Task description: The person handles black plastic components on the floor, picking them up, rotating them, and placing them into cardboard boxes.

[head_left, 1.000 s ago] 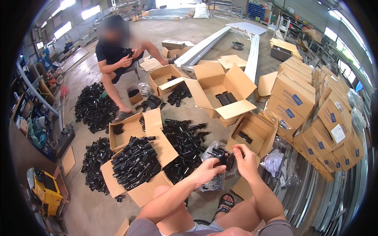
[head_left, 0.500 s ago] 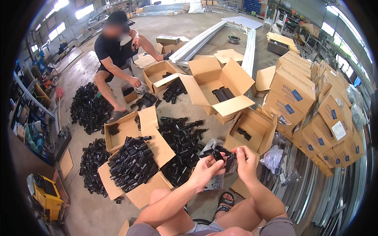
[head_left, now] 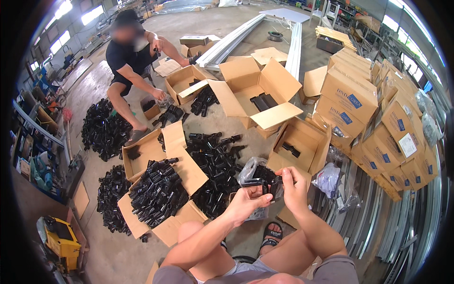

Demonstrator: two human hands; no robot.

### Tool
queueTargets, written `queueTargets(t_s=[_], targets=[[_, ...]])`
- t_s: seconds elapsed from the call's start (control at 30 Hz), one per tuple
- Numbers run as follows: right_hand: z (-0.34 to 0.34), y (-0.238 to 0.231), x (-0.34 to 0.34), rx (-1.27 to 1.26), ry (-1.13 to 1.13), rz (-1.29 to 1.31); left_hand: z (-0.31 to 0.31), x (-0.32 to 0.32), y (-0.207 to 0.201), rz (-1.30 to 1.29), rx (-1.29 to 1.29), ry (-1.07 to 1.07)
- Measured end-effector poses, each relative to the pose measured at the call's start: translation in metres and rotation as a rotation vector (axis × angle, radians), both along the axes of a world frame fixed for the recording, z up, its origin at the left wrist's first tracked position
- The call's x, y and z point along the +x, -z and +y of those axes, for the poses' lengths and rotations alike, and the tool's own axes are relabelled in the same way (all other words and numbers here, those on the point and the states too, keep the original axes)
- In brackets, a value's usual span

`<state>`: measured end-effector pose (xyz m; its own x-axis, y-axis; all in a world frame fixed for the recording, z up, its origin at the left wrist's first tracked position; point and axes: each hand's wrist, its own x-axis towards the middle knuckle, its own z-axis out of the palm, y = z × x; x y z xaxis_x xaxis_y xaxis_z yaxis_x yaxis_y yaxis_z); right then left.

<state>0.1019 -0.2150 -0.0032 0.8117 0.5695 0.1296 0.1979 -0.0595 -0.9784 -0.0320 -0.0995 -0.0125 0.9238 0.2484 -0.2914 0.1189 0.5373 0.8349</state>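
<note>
A glossy black plastic fitting (head_left: 256,181) is in my left hand (head_left: 247,204), whose fingers and thumb are closed round it. My right hand (head_left: 295,188) is closed too, its thumb and fingertips pinching the dark right end of what I hold. Whether that end is a separate piece is hard to make out. Just beyond my hands stands a clear plastic bag (head_left: 252,169) with black pieces in it, partly hidden by them. To the left lies a large heap of similar black fittings (head_left: 213,165). An open carton (head_left: 191,171) is heaped with more of them.
Ahead is an open carton (head_left: 231,90) with a few black parts; another (head_left: 319,158) sits nearer. Stacked closed cartons (head_left: 350,94) stand at right, above long metal profiles (head_left: 364,222). A seated co-worker (head_left: 130,61) handles parts at far left. A yellow case (head_left: 61,241) is lower left.
The view has shifted slightly. Both hands stay together on the black fitting, which has been turned between them; my right fingers now sit more upright at its end.
</note>
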Motion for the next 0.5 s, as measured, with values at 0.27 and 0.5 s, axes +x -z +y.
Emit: queueTargets(t_s=[0.27,0.5], targets=[[0.009,-0.007,-0.006,-0.16,-0.024,-0.067,0.005,-0.008,0.0,0.078,0.046,0.022],[0.005,-0.008,-0.009,-0.144,-0.019,-0.06,0.006,-0.006,-0.002,0.093,0.065,0.031]])
